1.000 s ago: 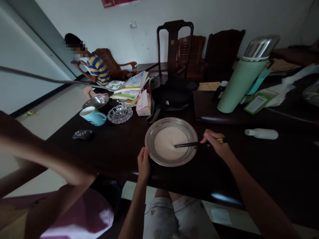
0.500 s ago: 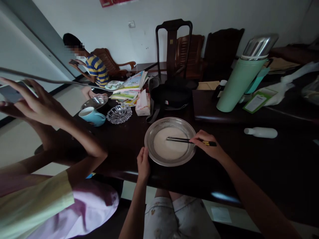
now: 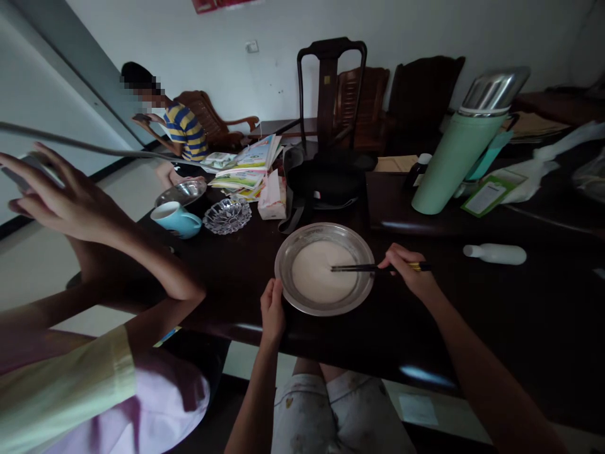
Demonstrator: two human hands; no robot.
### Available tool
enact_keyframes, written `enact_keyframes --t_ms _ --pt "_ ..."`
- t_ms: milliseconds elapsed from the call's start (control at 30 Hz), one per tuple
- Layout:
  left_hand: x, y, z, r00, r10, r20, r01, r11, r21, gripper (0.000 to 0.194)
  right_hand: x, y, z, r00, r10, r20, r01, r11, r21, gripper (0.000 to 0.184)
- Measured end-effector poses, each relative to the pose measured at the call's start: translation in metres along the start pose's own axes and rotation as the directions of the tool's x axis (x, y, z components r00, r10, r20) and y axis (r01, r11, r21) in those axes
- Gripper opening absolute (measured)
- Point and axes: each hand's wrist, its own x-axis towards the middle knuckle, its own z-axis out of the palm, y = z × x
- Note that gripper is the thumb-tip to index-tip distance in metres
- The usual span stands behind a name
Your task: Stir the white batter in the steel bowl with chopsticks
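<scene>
Pinching black chopsticks [image 3: 357, 268], the right hand [image 3: 404, 270] holds their tips in the pale liquid [image 3: 319, 284] inside the metal bowl [image 3: 285, 268]. The bowl sits on the dark bench [image 3: 401, 337], its left rim gripped by the left hand [image 3: 273, 312].

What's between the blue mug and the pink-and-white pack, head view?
A clear glass dish lies between the blue mug and the pink-and-white pack, as the head view shows.
</scene>
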Motion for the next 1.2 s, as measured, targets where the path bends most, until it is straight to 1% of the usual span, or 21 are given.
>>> enact_keyframes --t_ms 67,133,167,200,267,333,400,467,500,567,633,667,733,800,833,900,967,1000,1067,1133,1200 --pt "-0.0002 -0.0003 0.0001 1.0 -0.008 0.001 0.008 1.0 -0.004 0.045 -0.0003 -0.0007 0.0004 0.997 -0.005 0.076 0.003 1.0 0.021 0.043" --pt "-0.0006 0.0001 0.0002 1.0 -0.009 -0.002 0.009 1.0 -0.009 0.046 0.0 -0.0021 0.0021 0.988 -0.042 0.146 0.047 0.998 -0.033 0.033" --pt "-0.0007 0.0003 0.0002 1.0 -0.008 -0.006 0.008 1.0 -0.013 0.045 0.0003 -0.0026 0.0026 0.988 -0.051 0.147 0.062 0.996 -0.069 0.028" --pt "-0.0009 0.0005 0.0002 1.0 -0.008 -0.007 0.008 1.0 -0.016 0.045 0.0006 -0.0028 0.0025 0.991 -0.05 0.121 0.062 0.994 -0.092 0.026" --pt "-0.0008 0.0003 0.0001 1.0 -0.013 -0.01 0.013 1.0 -0.02 0.045 0.0007 -0.0023 0.0008 0.999 -0.018 0.036 0.021 0.997 -0.079 0.032" --pt "-0.0003 -0.0009 -0.0002 1.0 -0.02 -0.001 0.02 1.0 -0.022 0.045 0.0003 -0.0015 -0.0011 1.0 0.016 0.005 -0.016 1.0 -0.017 0.043" --pt "0.0003 -0.0023 -0.0004 1.0 -0.018 0.004 0.018 1.0 -0.024 0.045 0.0001 -0.0015 -0.0011 0.998 -0.002 0.07 0.002 1.0 0.006 0.044" --pt "0.0006 -0.0031 -0.0006 1.0 -0.013 -0.002 0.013 1.0 -0.021 0.045 0.0004 -0.0019 0.0003 0.989 -0.047 0.14 0.054 0.998 -0.04 0.035" --pt "0.0007 -0.0031 -0.0006 1.0 -0.012 -0.009 0.012 1.0 -0.021 0.045 0.0007 -0.0019 0.0007 0.988 -0.059 0.143 0.07 0.995 -0.072 0.03" --pt "0.0005 -0.0024 -0.0005 1.0 -0.016 -0.014 0.016 1.0 -0.018 0.044 0.0011 -0.0008 -0.0001 0.996 -0.048 0.078 0.056 0.993 -0.1 0.03" --pt "0.0002 -0.0011 -0.0003 1.0 -0.021 -0.011 0.021 1.0 -0.01 0.044 0.0008 0.0014 -0.002 1.0 -0.003 0.005 0.004 0.998 -0.056 0.037" --pt "0.0 -0.0004 -0.0001 1.0 -0.023 -0.007 0.023 1.0 -0.002 0.044 0.0006 0.0023 -0.0026 1.0 0.013 0.0 -0.013 1.0 -0.025 0.041" --pt "-0.0003 0.0008 0.0002 1.0 -0.02 -0.007 0.02 1.0 0.013 0.044 0.0002 0.0028 -0.0016 0.998 0.009 0.065 -0.009 1.0 -0.004 0.041" --pt "-0.0006 0.0018 0.0005 1.0 -0.011 -0.013 0.011 1.0 0.013 0.044 0.0007 0.0016 0.0009 0.989 -0.032 0.146 0.04 0.998 -0.05 0.032" --pt "-0.0007 0.0021 0.0006 1.0 -0.009 -0.013 0.009 1.0 0.008 0.044 0.0012 0.0008 0.0017 0.986 -0.049 0.16 0.063 0.995 -0.082 0.027" --pt "-0.0007 0.0023 0.0006 1.0 -0.006 -0.011 0.006 1.0 0.004 0.045 0.002 -0.0002 0.0009 0.992 -0.054 0.11 0.068 0.99 -0.122 0.024" --pt "-0.0007 0.0021 0.0003 1.0 -0.005 -0.004 0.005 1.0 0.012 0.045 0.002 0.0 -0.0025 0.999 -0.014 0.031 0.016 0.996 -0.087 0.032" --pt "-0.0006 0.0018 0.0001 1.0 -0.004 -0.002 0.004 1.0 0.017 0.046 0.0017 0.0003 -0.004 1.0 0.01 0.017 -0.01 0.999 -0.051 0.037" --pt "-0.0004 0.0011 -0.0001 1.0 -0.007 0.002 0.007 1.0 0.018 0.046 0.0011 0.0002 -0.0046 0.997 0.023 0.07 -0.023 1.0 -0.004 0.042" --pt "-0.0004 0.0009 0.0 1.0 -0.012 -0.001 0.012 1.0 0.013 0.045 0.001 -0.0009 -0.0021 0.989 -0.015 0.144 0.02 0.999 -0.031 0.037" --pt "-0.0006 0.0019 0.0005 1.0 -0.018 -0.009 0.018 1.0 0.015 0.044 0.0015 -0.0021 0.0003 0.987 -0.051 0.15 0.067 0.993 -0.1 0.028"
